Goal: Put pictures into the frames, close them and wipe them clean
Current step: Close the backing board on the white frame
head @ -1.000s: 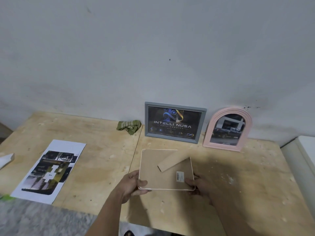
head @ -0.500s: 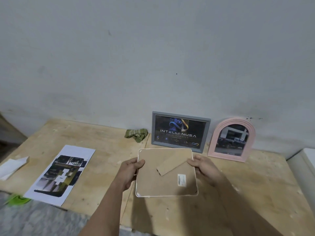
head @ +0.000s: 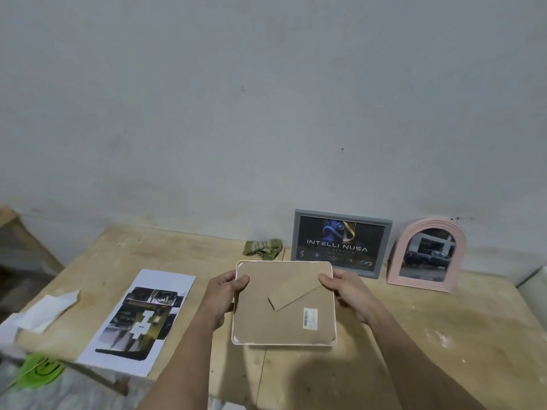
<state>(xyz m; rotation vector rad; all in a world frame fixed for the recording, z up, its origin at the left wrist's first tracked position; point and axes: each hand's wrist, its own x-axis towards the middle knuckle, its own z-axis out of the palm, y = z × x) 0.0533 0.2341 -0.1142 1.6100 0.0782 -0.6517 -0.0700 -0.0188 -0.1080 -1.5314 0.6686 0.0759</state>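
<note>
Both hands grip the white frame (head: 284,303) by its top corners, left hand (head: 220,297) and right hand (head: 347,291) with thumbs on its brown backing, held above the wooden table (head: 444,335). Printed picture (head: 139,315) lies well left; grey frame (head: 340,242) and pink arched frame (head: 426,258) lean on the wall.

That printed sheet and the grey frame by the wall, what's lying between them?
Head view: a crumpled green cloth lies on the table between the printed sheet and the grey frame, near the wall.

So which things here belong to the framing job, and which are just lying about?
Job:
- square frame, held back-up in left hand and right hand
- printed picture
- grey frame
- pink arched frame
- green cloth

Lying about:
- white paper
- green scrap
</note>
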